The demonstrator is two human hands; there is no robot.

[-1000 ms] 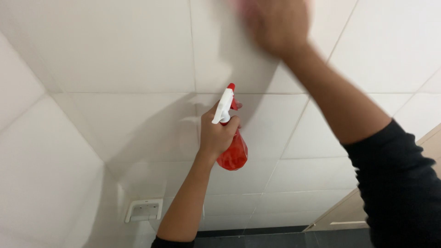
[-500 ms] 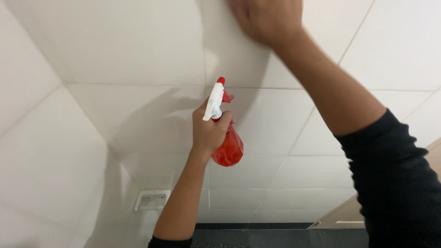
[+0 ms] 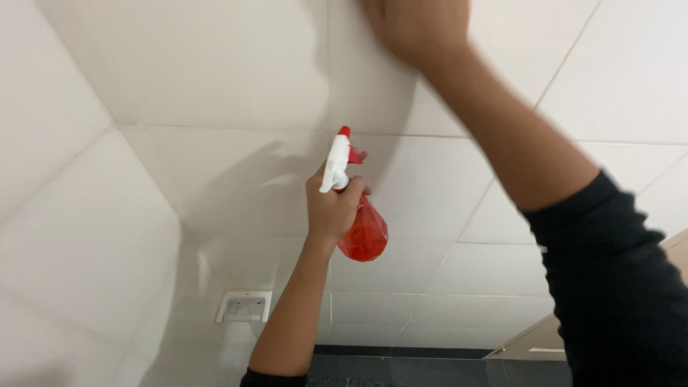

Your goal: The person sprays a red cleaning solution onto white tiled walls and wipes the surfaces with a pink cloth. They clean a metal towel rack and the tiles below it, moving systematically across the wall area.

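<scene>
My left hand (image 3: pixel 331 211) grips a red spray bottle (image 3: pixel 364 233) by its neck, with the white trigger head and red nozzle (image 3: pixel 338 159) pointing up at the white tiled wall (image 3: pixel 215 79). My right hand (image 3: pixel 419 29) is raised to the top edge of the view and pressed flat against the wall tiles, blurred by motion. I cannot tell whether anything lies under its palm. A black sleeve (image 3: pixel 616 287) covers my right upper arm.
A white wall-mounted holder (image 3: pixel 244 307) sits low on the left wall near the corner. A dark floor strip (image 3: pixel 401 362) runs along the bottom. A beige panel edge (image 3: pixel 545 340) shows at the lower right.
My right hand has shifted across the upper tiles toward the left. My left hand with the spray bottle has stayed at roughly the same spot.
</scene>
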